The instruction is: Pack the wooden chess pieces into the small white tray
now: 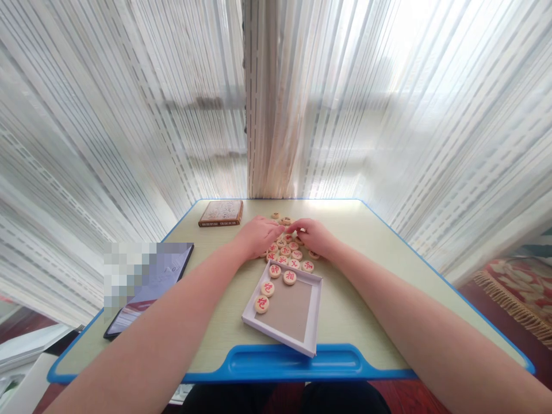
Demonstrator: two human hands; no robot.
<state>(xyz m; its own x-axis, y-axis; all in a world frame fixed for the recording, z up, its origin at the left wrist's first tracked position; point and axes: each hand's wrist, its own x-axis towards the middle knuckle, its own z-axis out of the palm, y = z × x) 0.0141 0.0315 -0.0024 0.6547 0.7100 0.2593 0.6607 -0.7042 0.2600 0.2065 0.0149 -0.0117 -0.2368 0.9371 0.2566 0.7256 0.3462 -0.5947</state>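
Round wooden Chinese chess pieces [285, 251] lie in a loose cluster at the middle of the table, most of them marked with red characters. My left hand [261, 234] rests at the cluster's left side, its fingers stretched out over the pieces. On the right, my right hand [314, 234] is bent over the pieces with its index finger reaching left and the fingers apart. I see no piece held in either hand. A shallow white box tray [280, 340] sits nearer to me, slightly turned. Several red-marked pieces [267, 288] lie along its left and far sides.
A brown printed box [221, 214] stands at the far left of the table [366, 276]. A tablet [149, 293] lies by the left edge. The blue front edge has a recessed groove [336, 362], and the tray's near corner overhangs it. Striped curtains [276, 103] hang behind.
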